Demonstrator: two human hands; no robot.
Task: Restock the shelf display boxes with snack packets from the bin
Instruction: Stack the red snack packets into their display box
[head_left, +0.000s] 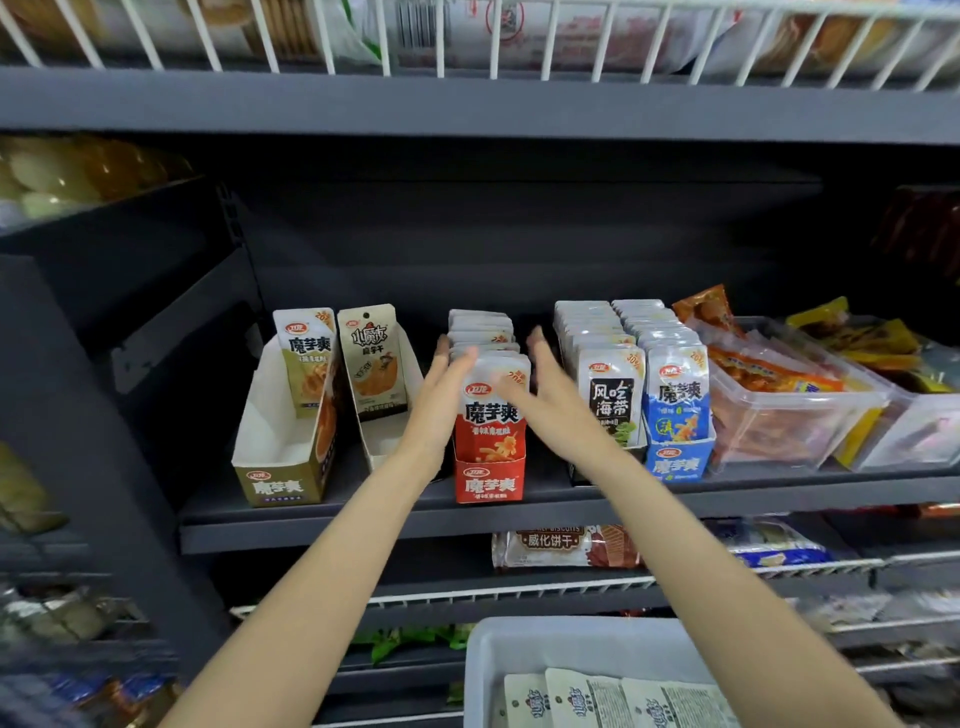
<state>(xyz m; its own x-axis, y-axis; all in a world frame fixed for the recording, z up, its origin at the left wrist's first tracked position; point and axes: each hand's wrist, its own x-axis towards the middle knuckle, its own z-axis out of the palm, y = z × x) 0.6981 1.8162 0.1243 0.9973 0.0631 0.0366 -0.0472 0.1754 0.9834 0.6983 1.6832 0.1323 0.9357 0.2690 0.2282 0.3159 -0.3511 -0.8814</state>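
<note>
Your left hand (445, 387) and right hand (540, 384) flank the row of red packets (491, 400) in the red display box (488, 480), mid-shelf. Both have fingers straight, gripping nothing; L fingertips touch the pack tops, R looks just beside the stack, though blur makes contact hard to call. Olive box (275, 467) at left holds one packet; white box (382, 426) next to it also holds one. Black (610, 400) and blue (678, 405) rows to the right are full. Grey bin (571, 649) w/ spare packets (613, 699) sits below, front.
</note>
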